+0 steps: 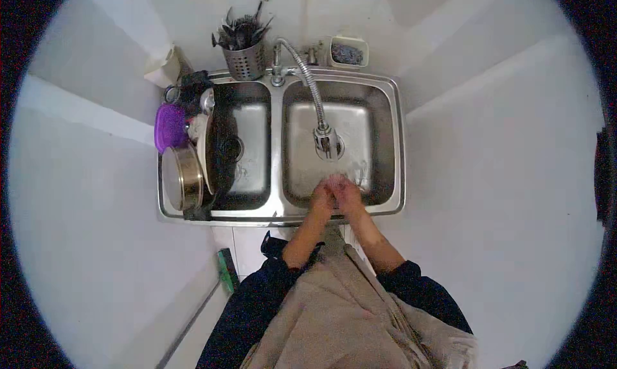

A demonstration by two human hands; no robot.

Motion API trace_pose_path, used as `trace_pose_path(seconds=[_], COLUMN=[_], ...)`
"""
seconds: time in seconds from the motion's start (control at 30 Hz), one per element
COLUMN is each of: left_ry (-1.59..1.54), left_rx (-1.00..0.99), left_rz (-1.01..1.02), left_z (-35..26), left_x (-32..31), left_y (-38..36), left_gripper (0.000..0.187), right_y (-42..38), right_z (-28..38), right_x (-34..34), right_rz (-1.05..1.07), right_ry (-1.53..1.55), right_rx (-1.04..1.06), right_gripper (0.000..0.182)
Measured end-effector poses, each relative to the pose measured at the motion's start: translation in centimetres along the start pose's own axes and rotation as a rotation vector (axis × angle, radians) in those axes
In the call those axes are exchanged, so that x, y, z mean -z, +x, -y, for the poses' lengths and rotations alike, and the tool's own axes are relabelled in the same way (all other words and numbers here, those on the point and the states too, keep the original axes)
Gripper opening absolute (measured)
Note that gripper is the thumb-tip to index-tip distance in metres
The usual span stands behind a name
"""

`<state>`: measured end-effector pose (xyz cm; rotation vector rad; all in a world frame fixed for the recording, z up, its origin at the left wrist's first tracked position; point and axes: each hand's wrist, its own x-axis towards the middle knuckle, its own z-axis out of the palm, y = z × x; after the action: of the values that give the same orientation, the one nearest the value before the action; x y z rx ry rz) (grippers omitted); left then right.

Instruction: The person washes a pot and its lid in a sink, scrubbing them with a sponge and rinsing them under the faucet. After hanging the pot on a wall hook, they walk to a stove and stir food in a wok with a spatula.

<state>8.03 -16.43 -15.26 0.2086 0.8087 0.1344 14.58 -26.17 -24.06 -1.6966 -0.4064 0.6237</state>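
Note:
My left hand (322, 194) and my right hand (348, 194) are together over the front part of the right sink basin (376, 157). They touch each other, and their fingers are blurred, so I cannot make out whether anything is between them. Just beyond them hangs the spray head (325, 138) of a flexible metal faucet (306, 77), with water seeming to fall from it close to my fingertips. Dark sleeves end near my elbows, leaving both forearms bare.
Left of the hands is a second basin (254, 170), with a purple container (169, 127) and a round metal pot (183, 176) at its left side. Behind stand a perforated utensil holder (246, 62) and a small tub (349, 52). A green-edged brush (226, 269) is below, left.

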Motion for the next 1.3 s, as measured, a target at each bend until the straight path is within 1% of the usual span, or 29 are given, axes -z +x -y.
trace_pose_path(seconds=[0.03, 0.07, 0.13, 0.17, 0.23, 0.27, 0.33, 0.37, 0.4, 0.47, 0.53, 0.6, 0.67, 0.7, 0.77, 0.8, 0.83, 0.9, 0.93, 0.97, 1.0, 1.07, 1.1, 1.2, 1.23, 1.3], left_ry=[0.008, 0.015, -0.019, -0.037, 0.111, 0.184, 0.608, 0.821, 0.818, 0.917, 1.016, 1.119, 1.223, 0.789, 0.844, 0.872, 0.89, 0.75, 0.678, 0.651, 0.691, 0.777, 0.839, 1.194, 1.11, 1.347], left_rx=[0.042, 0.082, -0.039, -0.103, -0.18, -0.222, -0.32, -0.367, -0.371, -0.429, -0.486, -0.542, -0.593, -0.585, -0.666, -0.704, -0.783, -0.775, -0.767, -0.728, -0.715, -0.689, -0.763, -0.608, -0.497, -0.446], left_rz=[-0.037, -0.074, -0.09, -0.098, -0.145, -0.166, -0.095, -0.06, -0.064, -0.144, -0.233, -0.329, -0.433, -0.347, -0.271, -0.232, -0.3, -0.274, -0.258, -0.313, -0.326, -0.346, -0.292, -0.184, -0.05, 0.035], left_z=[0.0, 0.0, 1.0, 1.4, 1.2, 0.9, 0.6, 0.3, 0.0, -0.8, -1.7, -3.0, -4.5, -5.8, -6.4, -7.6, -8.1, -9.1, -9.6, -9.9, -10.0, -10.4, -10.6, -12.3, -13.9, -17.4], left_x=[-0.2, -0.4, 1.1, 1.6, 0.2, -0.8, -0.9, -0.9, -1.0, -1.2, -1.3, -1.0, -0.3, 0.1, 1.1, -0.5, -0.2, -0.1, -0.5, -1.3, -1.4, -1.5, -1.6, -2.2, -3.5, -7.6], left_y=[0.3, 0.5, 2.3, 2.8, 1.4, 0.6, 0.4, 0.4, 0.5, 0.7, 1.0, 1.2, 1.4, 1.8, 1.3, -0.3, -0.5, -2.0, -3.1, -3.9, -4.1, -4.4, -4.3, -5.1, -6.3, -9.8], left_gripper=[0.017, 0.019, 0.019, 0.02, 0.02, 0.02, 0.019, 0.018, 0.018, 0.017, 0.016, 0.015, 0.016, 0.001, 0.015, 0.023, 0.024, 0.023, 0.023, 0.02, 0.019, 0.017, 0.015, 0.015, 0.014, 0.009], right_y=[-0.2, -0.6, -1.3, -0.7, 1.6, 2.9, 5.2, 7.1, 9.2, 13.3, 16.9, 20.5, 23.4, 23.8, 24.7, 24.9, 26.3, 30.3, 30.4, 30.9, 30.8, 30.9, 30.9, 31.8, 30.9, 27.3], right_z=[0.7, 1.4, 6.8, 6.9, 7.4, 8.1, 14.8, 17.1, 19.3, 23.1, 26.1, 27.9, 26.6, 27.0, 27.5, 28.0, 26.5, 23.2, 25.2, 27.4, 30.0, 33.2, 33.9, 33.4, 34.9, 40.7], right_x=[-0.8, -1.2, -1.9, -1.1, 1.5, 2.4, 3.7, 3.9, 4.0, 3.5, 1.8, 0.0, -2.3, -3.3, -4.0, -4.4, -4.6, -4.6, -4.4, -3.7, -3.2, -3.0, -3.0, -2.2, -1.3, 1.4], right_rz=[-0.02, -0.057, -0.122, -0.074, 0.022, 0.008, -0.015, -0.079, -0.144, -0.098, -0.145, 0.035, 0.096, 0.128, 0.257, 0.321, 0.304, 0.261, 0.315, 0.366, 0.414, 0.366, 0.339, 0.233, 0.332, 0.521], right_ry=[0.057, 0.087, 0.149, 0.001, -0.298, -0.324, -0.381, -0.598, -0.811, -0.802, -0.724, -0.869, -0.894, -0.906, -0.827, -0.788, -0.884, -1.071, -1.118, -1.165, -1.212, -1.263, -1.285, -1.251, -1.256, -1.255], right_rx=[0.079, -0.039, -0.272, -0.267, -0.252, -0.229, -0.187, -0.015, 0.16, 0.312, 0.68, 0.675, 0.746, 0.782, 0.654, 0.589, 0.701, 0.933, 0.901, 0.868, 0.835, 0.698, 0.625, 0.65, 0.646, 0.625], right_gripper=[0.043, 0.041, 0.038, 0.034, 0.027, 0.024, 0.024, 0.025, 0.027, 0.02, 0.019, 0.019, 0.018, 0.02, 0.024, 0.025, 0.025, 0.025, 0.025, 0.025, 0.025, 0.027, 0.028, 0.031, 0.03, 0.027])
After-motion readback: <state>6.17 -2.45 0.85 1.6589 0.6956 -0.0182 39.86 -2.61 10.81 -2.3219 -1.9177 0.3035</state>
